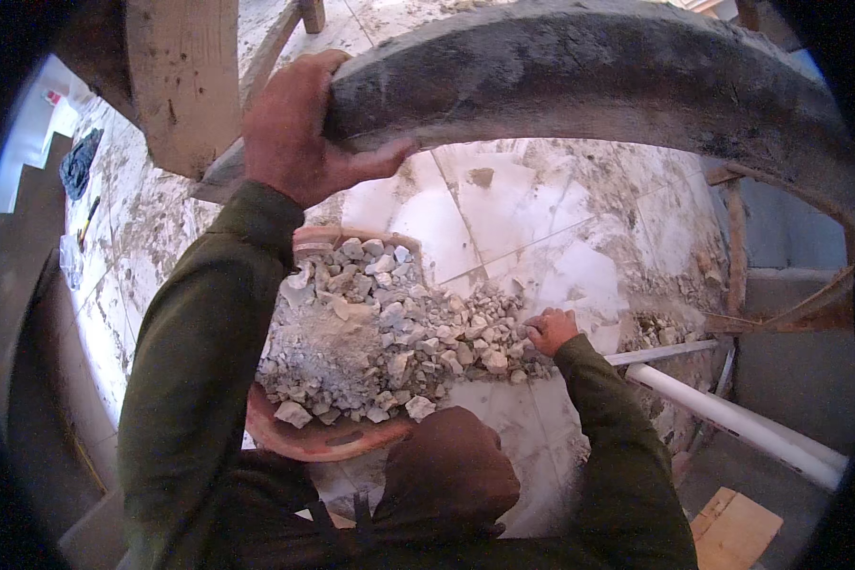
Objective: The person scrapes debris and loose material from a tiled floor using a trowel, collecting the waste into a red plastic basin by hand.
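Note:
My left hand [294,128] grips the left end of a thick, dusty grey-brown beam [560,81], its thumb stretched along the lower edge. Across the top of the view, the beam runs from that hand to the right. Below it lies a heap of broken rubble [389,323], pale stones mixed with grey dust. Part of the heap rests in a reddish tub [304,439], whose rim shows at front and back. At the heap's right edge, my right hand [551,331] is closed with curled fingers near small stones. What those fingers hold is hidden.
A wooden post [182,90] stands at upper left. On the right are a white pipe [731,423], a timber frame [736,247] and a board piece [736,527]. Dusty floor tiles [484,204] lie beneath. A brown rounded shape [451,470] blocks the lower middle.

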The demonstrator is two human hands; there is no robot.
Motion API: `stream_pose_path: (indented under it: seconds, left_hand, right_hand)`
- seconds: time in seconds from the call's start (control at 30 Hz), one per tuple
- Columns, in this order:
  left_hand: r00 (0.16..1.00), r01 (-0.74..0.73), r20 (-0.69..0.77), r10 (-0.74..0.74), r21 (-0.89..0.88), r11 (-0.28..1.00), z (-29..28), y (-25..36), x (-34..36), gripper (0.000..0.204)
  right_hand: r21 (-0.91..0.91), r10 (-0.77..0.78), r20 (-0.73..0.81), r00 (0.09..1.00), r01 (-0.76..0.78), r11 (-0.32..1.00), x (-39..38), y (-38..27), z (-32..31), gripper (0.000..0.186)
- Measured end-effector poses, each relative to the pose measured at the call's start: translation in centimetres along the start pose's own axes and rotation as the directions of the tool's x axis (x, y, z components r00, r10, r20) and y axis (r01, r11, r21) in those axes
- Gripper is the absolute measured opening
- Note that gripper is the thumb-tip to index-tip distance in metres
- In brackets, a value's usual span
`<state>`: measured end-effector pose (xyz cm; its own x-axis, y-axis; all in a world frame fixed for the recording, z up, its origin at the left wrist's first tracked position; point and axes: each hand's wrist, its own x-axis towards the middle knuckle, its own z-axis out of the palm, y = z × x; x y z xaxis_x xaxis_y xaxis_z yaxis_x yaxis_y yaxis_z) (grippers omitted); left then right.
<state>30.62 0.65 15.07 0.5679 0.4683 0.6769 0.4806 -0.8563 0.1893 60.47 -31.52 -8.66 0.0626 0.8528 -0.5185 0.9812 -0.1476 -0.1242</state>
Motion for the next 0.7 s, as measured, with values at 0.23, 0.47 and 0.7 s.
stream_pose_path:
  seconds: [0.23,0.47,0.7]
  left_hand:
    - [0.992,-0.065,-0.102,0.068,0.030,0.997,-0.8,0.2,0.4,0.078]
    - [0.995,-0.031,-0.097,0.034,0.036,0.999,-0.4,0.3,0.1,0.076]
    - [0.993,-0.033,-0.114,0.037,0.030,0.999,-1.2,0.6,0.5,0.075]
  right_hand:
    - [0.095,-0.075,-0.136,0.988,0.088,0.992,-2.0,-5.9,-3.8,0.021]
    - [0.104,-0.169,-0.494,0.853,0.251,0.962,-2.9,-18.1,-11.0,0.018]
    - [-0.149,0.207,-0.373,0.904,-0.279,0.949,0.6,6.6,-7.8,0.021]
